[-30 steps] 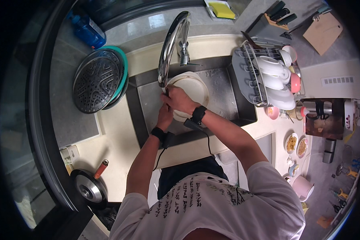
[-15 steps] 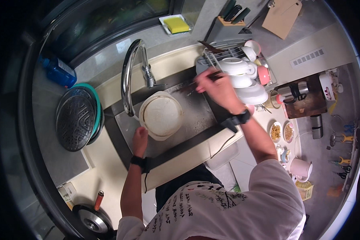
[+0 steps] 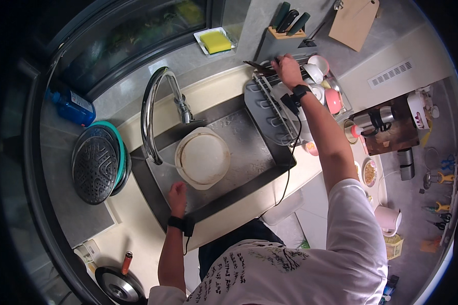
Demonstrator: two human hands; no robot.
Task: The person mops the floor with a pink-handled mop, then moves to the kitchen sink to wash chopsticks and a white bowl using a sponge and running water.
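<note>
A cream round dish (image 3: 202,157) with small tab handles and brownish marks rests in the steel sink (image 3: 249,137). Just off its near left edge is my left hand (image 3: 177,198), fingers curled in and nothing visible in them. The curved chrome tap (image 3: 150,117) arches over the sink's left side. My right hand (image 3: 288,71) is over the far part of the dish rack (image 3: 269,104), fingers closed around something dark and mostly hidden. Beside those fingers, a dark brown utensil (image 3: 258,67) lies across the rack's far edge. My forearm covers part of the stacked white bowls.
A knife block (image 3: 280,46) stands behind the rack. On the sill sits a yellow sponge (image 3: 215,41) in a white dish. Dark perforated trays (image 3: 95,170) lean at the left near a blue bottle (image 3: 75,108). A lidded pan (image 3: 118,287) is at lower left.
My right hand has moved from above the sink, where it held dark brown sticks, up and away to the rack's far side. My left hand has drawn slightly back from the dish.
</note>
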